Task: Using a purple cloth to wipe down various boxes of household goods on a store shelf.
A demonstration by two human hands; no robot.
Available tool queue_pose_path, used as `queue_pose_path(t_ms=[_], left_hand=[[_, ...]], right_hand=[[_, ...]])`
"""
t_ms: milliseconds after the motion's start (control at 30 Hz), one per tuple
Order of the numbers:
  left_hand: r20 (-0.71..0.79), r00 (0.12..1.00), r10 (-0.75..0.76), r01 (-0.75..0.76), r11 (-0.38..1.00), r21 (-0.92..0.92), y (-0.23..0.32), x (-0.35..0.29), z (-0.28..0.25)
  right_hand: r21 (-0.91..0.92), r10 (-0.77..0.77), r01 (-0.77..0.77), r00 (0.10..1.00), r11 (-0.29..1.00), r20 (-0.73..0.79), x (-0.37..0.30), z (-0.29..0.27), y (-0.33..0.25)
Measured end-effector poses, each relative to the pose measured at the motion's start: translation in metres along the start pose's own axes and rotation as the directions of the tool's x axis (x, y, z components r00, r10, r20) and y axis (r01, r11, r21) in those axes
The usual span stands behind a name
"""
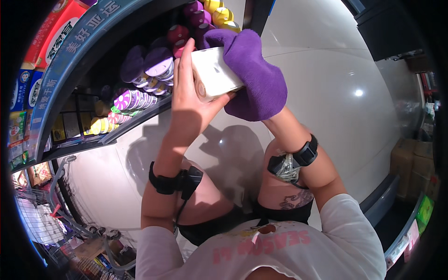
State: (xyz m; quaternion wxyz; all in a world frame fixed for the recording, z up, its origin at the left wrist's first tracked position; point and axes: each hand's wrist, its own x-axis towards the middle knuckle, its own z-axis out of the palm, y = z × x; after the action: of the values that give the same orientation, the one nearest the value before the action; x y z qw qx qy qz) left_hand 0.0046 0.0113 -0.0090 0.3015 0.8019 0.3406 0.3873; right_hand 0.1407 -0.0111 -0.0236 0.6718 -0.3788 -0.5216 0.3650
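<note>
My left hand [189, 100] grips a white box [212, 70] with a round tan mark near its lower corner; the fingers run up one side and the thumb lies along the lower edge. A purple cloth [259, 77] is bunched around my right hand and laid against the box's right end. That hand's fingers are hidden under the cloth; only the right wrist [278, 120] shows. Just beyond the left hand, rows of round-topped containers in purple [158, 63], red [178, 35] and yellow [223, 16] stand on a dark shelf.
The shelf's front edge [135, 122] runs diagonally at left. Colourful packages [28, 91] line the far left, with a wire shopping cart [44, 214] below them. Cardboard boxes [403, 163] stand at right. My bent knees are under my arms, above a pale glossy floor [326, 79].
</note>
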Motion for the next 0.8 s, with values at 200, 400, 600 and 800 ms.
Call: queue_pose_path(t_ms=[200,400,600,800], left_hand=[[0.121,0.992,-0.024,0.066,0.932,-0.357,0.014,-0.009,0.004],[0.128,0.989,0.068,0.034,0.75,-0.661,0.015,-0.005,0.005],[0.158,0.968,-0.197,0.242,0.542,-0.805,0.011,-0.008,0.0],[-0.081,0.971,0.223,-0.204,0.96,0.194,0.002,-0.005,-0.013]], right_hand=[[-0.658,-0.209,0.233,0.971,0.716,0.118,-0.004,-0.01,-0.014],[-0.536,-0.148,0.124,0.989,0.835,-0.001,-0.005,-0.008,-0.018],[-0.107,-0.11,0.127,0.983,0.986,0.147,0.002,-0.001,-0.027],[0.198,0.19,-0.219,0.97,0.955,0.154,-0.006,-0.002,-0.027]])
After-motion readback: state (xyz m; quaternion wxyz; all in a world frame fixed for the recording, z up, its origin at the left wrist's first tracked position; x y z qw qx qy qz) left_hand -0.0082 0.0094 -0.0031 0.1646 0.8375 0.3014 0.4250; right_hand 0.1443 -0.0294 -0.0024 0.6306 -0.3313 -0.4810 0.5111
